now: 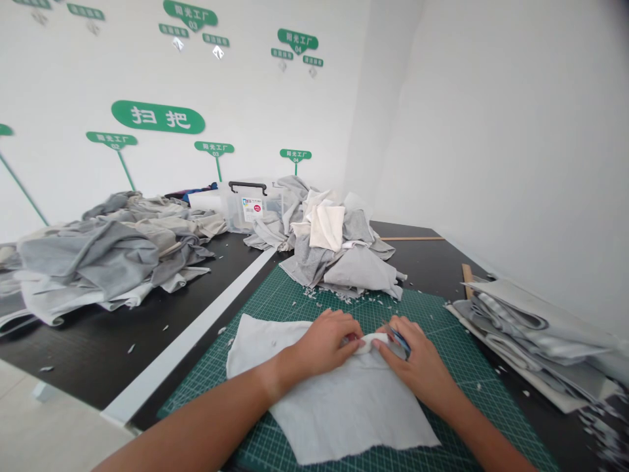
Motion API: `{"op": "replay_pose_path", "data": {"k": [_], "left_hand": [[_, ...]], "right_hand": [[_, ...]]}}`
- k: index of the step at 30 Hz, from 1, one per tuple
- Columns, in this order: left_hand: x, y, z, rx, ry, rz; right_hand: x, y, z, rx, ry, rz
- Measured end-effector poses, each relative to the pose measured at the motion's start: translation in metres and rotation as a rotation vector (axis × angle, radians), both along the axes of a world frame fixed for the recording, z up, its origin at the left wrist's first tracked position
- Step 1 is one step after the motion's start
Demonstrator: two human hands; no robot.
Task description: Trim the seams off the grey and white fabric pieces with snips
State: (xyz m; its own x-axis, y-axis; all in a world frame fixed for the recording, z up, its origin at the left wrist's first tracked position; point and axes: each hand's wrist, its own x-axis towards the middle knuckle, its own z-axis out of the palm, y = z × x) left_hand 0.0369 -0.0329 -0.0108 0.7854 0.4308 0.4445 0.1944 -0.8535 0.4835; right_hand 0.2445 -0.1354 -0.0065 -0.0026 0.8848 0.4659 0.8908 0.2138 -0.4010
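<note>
A pale grey piece of cloth (339, 400) lies flat on the green cutting mat (275, 308) in front of me. My left hand (324, 341) rests on the cloth's far edge, fingers curled and pinching a fold of it. My right hand (417, 360) is beside it, closed around a small tool with a blue and metal part (398, 341), pressed against the same fold. The tool is mostly hidden by my fingers.
A heap of grey and white fabric (339, 252) sits at the mat's far edge, with small cloth scraps around it. Another large pile (108, 255) lies left on the black table. Stacked cut pieces (535, 334) lie right. A clear plastic box (246, 206) stands by the wall.
</note>
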Motion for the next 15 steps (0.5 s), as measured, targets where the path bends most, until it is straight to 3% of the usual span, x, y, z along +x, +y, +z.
{"op": "replay_pose_path", "data": {"k": [7,15], "left_hand": [[-0.0003,-0.0012,0.0001,-0.010,-0.006,0.028],[-0.0001,-0.0057,0.0016,-0.061,-0.055,-0.043]], "right_hand": [[-0.0006,-0.0022,0.0015,0.024,0.067,-0.001],[-0.0039,-0.0019,0.0010,0.018,0.024,0.061]]}}
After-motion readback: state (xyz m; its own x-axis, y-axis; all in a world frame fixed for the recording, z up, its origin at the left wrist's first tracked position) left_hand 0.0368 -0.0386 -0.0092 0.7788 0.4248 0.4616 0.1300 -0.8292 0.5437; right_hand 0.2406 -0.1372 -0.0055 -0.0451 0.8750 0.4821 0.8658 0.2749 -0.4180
